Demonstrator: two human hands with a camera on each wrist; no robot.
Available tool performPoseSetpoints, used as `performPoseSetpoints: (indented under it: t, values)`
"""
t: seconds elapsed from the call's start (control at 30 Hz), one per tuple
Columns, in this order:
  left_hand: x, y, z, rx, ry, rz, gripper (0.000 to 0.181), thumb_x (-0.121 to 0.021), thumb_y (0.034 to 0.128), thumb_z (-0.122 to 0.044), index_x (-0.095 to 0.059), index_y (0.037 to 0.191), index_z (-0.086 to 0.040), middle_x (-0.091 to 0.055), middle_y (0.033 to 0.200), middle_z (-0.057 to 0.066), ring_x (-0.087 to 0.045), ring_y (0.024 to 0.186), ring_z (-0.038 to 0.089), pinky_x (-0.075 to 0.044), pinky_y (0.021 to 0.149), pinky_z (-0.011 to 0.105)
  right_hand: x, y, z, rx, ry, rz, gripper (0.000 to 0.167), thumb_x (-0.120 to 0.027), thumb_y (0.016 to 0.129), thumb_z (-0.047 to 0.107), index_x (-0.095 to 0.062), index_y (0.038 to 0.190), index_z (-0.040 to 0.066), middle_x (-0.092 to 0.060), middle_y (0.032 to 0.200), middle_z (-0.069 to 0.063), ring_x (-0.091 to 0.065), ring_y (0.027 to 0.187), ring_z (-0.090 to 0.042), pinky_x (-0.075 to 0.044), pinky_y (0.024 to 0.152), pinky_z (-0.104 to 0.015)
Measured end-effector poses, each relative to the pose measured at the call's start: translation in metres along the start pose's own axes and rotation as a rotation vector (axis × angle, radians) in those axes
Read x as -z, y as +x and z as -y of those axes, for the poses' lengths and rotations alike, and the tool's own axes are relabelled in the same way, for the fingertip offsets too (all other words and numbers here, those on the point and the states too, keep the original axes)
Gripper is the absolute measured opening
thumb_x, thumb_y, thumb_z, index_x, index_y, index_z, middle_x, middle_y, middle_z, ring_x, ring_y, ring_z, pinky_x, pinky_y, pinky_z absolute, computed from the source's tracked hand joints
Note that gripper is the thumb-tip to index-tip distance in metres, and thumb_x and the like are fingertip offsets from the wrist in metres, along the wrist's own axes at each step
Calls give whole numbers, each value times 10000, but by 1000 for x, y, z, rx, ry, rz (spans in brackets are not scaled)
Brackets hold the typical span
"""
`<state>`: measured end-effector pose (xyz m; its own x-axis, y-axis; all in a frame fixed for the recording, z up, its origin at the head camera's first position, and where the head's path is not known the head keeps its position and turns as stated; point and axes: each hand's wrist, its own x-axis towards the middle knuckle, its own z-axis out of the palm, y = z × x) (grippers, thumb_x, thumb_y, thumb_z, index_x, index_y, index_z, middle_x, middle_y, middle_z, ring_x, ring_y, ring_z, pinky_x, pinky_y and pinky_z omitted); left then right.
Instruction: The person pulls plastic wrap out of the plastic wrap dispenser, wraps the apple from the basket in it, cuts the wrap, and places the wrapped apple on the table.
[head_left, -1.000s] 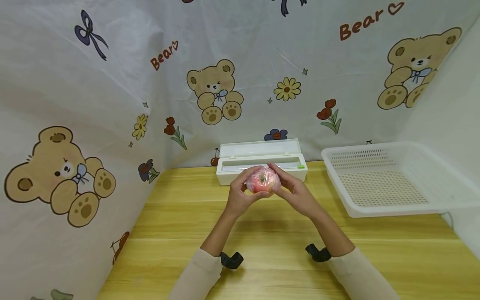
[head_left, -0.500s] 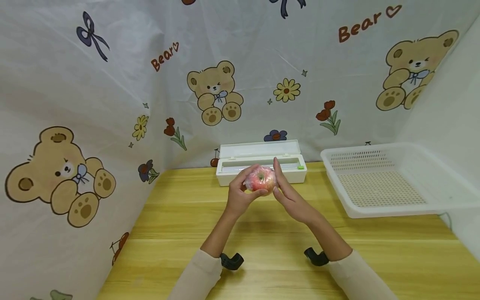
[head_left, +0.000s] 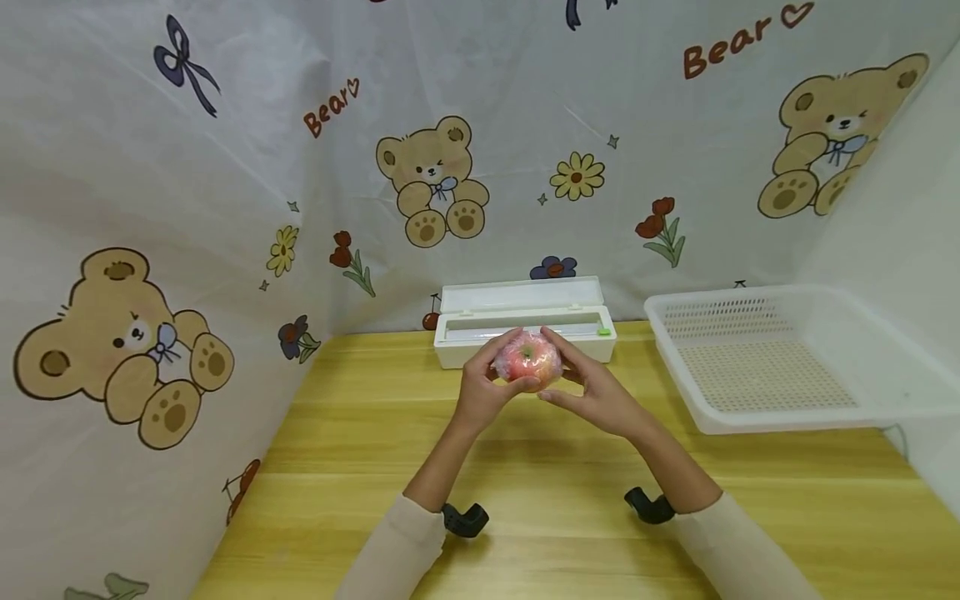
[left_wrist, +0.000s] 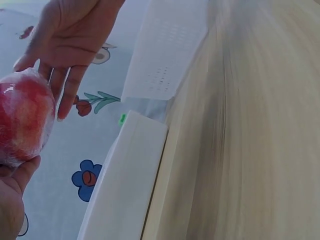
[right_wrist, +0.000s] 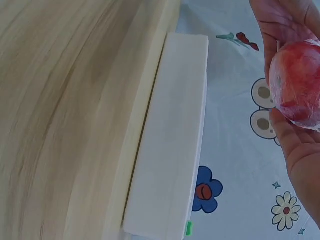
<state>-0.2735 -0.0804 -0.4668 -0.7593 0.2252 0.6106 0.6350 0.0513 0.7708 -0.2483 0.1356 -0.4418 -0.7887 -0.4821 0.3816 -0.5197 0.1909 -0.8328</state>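
A red apple wrapped in clear plastic film is held up above the table, its stem end toward the head camera. My left hand grips it from the left, thumb below and fingers along its far side. On the other side my right hand has its fingertips at the apple, thumb spread lower down. In the left wrist view the right hand shows its palm, its fingers mostly straight beside the apple. The right wrist view shows the film-wrapped apple between both hands.
Behind the hands stands a long white box, its lid raised and a green piece at its right end. A white perforated basket sits at the right. The wooden table meets a bear-print sheet at the back.
My right hand first drew slightly off the apple with its fingers straightened, then came back to its side with thumb and fingers spread apart. The left hand keeps its grip.
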Motion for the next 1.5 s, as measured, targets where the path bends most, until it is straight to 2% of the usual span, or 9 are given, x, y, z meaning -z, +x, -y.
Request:
performPoseSetpoints:
  t: [0.13,0.23,0.47,0.53,0.63,0.73,0.8,1.13,1.5]
  values:
    - [-2,1,1,12,5,21,745,-793,814,-491,-568,1453,-182,-608,1372,30,-618,1166,224,-595,879,334,3,3,5,-12,-37,-61,857,-808,868,66,-343,1587,113,-425,1567,-139,-495,1355,-336,-499,1036,-472]
    - [-3,0,0,42,-16,60,757,-773,822,-515,-543,1476,-211,-585,1398,12,-597,1173,219,-590,890,324,3,3,6,-20,-45,-105,829,-830,829,20,-416,1546,72,-492,1510,-162,-541,1300,-336,-536,988,-447]
    - [5,0,-4,96,-137,181,768,-679,929,-512,-414,1561,-167,-459,1520,122,-532,1304,318,-538,993,366,9,-1,2,-48,11,-120,780,-855,821,101,-490,1510,134,-520,1491,-107,-578,1270,-317,-555,957,-350]
    - [9,0,-4,96,-171,197,732,-658,972,-452,-386,1573,-136,-431,1540,152,-508,1333,346,-527,1008,381,11,-1,4,-54,26,-119,774,-857,822,111,-494,1506,129,-518,1491,-114,-580,1269,-332,-557,945,-330]
    - [14,1,-3,97,-225,202,644,-652,1010,-274,-386,1563,-79,-423,1549,174,-476,1367,348,-516,1023,385,14,-1,5,-58,36,-112,773,-855,822,104,-492,1505,121,-517,1488,-123,-576,1271,-346,-559,941,-335]
    - [19,2,-3,94,-260,191,581,-662,992,-90,-434,1522,-22,-456,1532,175,-492,1357,323,-521,1018,377,17,0,3,-54,42,-102,766,-844,829,81,-486,1506,113,-516,1484,-125,-578,1265,-347,-559,943,-354]
    - [21,2,-4,95,-269,197,566,-672,971,-25,-466,1497,-6,-477,1519,167,-512,1342,305,-530,1005,379,18,0,2,-54,61,-96,758,-838,830,61,-490,1502,109,-516,1483,-123,-579,1257,-348,-561,940,-364]
    - [29,1,-2,143,-210,256,582,-725,921,2,-515,1464,-14,-519,1467,174,-536,1300,367,-552,965,392,16,-2,-2,-51,134,-49,766,-833,821,17,-486,1500,87,-466,1507,-143,-536,1308,-400,-558,942,-342]
    - [35,-8,6,214,-141,295,600,-779,898,-80,-553,1454,-72,-557,1450,121,-558,1296,310,-567,941,410,8,-4,-14,-118,23,-19,742,-871,808,115,-532,1469,134,-525,1476,-104,-576,1241,-347,-519,994,-554]
